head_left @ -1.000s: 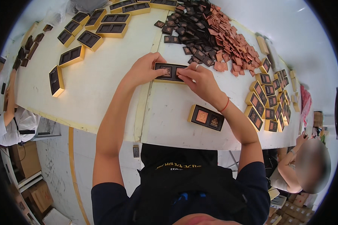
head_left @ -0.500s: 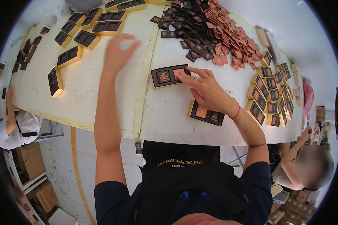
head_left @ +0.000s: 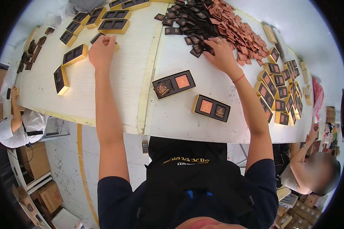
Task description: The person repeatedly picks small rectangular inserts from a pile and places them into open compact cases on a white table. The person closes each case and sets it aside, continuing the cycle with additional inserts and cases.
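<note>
My left hand (head_left: 102,51) is closed on a gold-sided box (head_left: 97,37) with a dark insert, mostly hidden beneath the fingers. At the pile's near edge, my right hand (head_left: 222,55) has its thumb and fingertips around a dark square packet, largely covered by the hand. Before me lies a two-compartment box (head_left: 174,84); a copper square (head_left: 182,81) sits in its right side, and a dark square (head_left: 163,88) rests tilted over its left side. Nearer me is a second box (head_left: 211,108), with a copper square on the left and a dark one on the right.
A heap of dark squares (head_left: 191,19) adjoins copper squares (head_left: 239,32) at the back. Several filled boxes (head_left: 279,80) crowd the right side. Boxes with unfilled inserts (head_left: 75,54) stand at left. A co-worker (head_left: 23,126) is at left, another person (head_left: 302,168) at right.
My right hand has left the nearer-to-pile box and reached the dark squares. A dark square there now sits tilted. My left hand has moved slightly left and closed on a box.
</note>
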Tool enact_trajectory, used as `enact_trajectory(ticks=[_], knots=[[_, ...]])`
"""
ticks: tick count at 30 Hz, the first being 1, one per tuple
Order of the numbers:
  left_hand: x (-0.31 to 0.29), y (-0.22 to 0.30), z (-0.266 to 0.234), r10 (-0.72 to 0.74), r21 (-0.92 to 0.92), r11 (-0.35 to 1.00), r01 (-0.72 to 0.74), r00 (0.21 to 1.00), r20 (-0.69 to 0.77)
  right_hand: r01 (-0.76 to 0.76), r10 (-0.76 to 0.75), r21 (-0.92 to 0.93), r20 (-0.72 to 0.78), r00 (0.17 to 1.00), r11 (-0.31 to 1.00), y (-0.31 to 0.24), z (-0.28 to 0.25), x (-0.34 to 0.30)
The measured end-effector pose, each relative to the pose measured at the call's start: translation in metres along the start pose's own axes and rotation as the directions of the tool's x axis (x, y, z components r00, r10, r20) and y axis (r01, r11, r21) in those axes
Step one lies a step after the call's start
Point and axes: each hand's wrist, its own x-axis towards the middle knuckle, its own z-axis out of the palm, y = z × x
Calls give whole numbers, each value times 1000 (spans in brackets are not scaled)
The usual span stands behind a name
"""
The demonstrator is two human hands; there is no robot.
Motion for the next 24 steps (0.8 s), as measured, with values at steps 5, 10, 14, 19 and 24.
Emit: enact_trajectory(ticks=[5, 10, 14, 19, 24], knots=[[-23, 10, -3, 256, 271, 939, -214, 958, -132, -59, 61, 34, -40, 997, 998, 0, 12, 7], [-44, 31, -15, 262, 39, 963, -267, 959, 105, -511, 311, 727, 408, 858, 458, 9, 4, 8], [-71, 62, -2, 341, -285, 926, -248, 875, 343, -574, 283, 764, 504, 816, 295, -25, -20, 23], [-77, 69, -11, 600, -235, 800, -553, 746, 288, -546, 211, 759, 503, 838, 356, -47, -24, 34], [-63, 50, 18, 604, -302, 797, -523, 686, 406, -408, 69, 741, 443, 894, 533, -70, -5, 50]])
